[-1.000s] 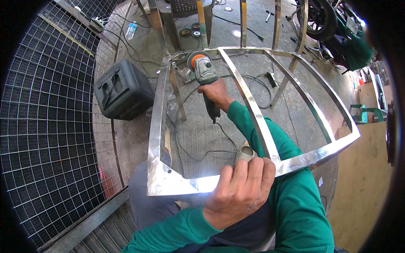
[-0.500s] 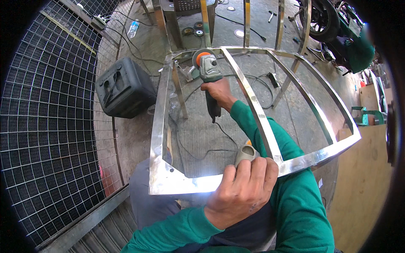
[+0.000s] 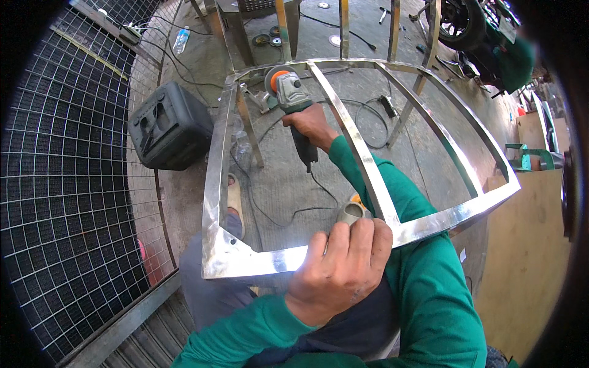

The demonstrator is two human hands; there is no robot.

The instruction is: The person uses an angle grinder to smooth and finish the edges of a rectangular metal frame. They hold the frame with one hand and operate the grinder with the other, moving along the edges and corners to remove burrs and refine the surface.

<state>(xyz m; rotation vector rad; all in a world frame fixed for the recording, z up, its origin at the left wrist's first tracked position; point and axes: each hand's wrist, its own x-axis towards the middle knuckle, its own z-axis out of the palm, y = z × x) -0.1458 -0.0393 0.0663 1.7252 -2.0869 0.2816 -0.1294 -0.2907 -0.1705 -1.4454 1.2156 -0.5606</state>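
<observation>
A shiny metal frame (image 3: 457, 216) of square tubing with several curved bars lies across my lap. My left hand (image 3: 340, 270) is closed over its near rail, left of where a bar joins. My right arm passes beneath the frame. Inside the leftmost opening, my right hand (image 3: 311, 126) grips an angle grinder (image 3: 293, 92) by its dark body. The grinder's orange-centred disc (image 3: 277, 81) is at the far left corner, close to the far rail; whether it touches the metal I cannot tell.
Left stands a black jerry can (image 3: 169, 126) beside a wire mesh panel (image 3: 67, 184). Cables (image 3: 300, 211) lie on the concrete floor. A plastic chair (image 3: 257, 24), loose discs (image 3: 276, 42) and a water bottle (image 3: 181, 40) are beyond. A motorcycle (image 3: 472, 37) stands far right, plywood (image 3: 521, 257) nearer.
The whole scene has shifted a little left and up in the view. More of a sandalled foot now shows beneath the frame. Both hands keep their grips, and the grinder stays near the same corner.
</observation>
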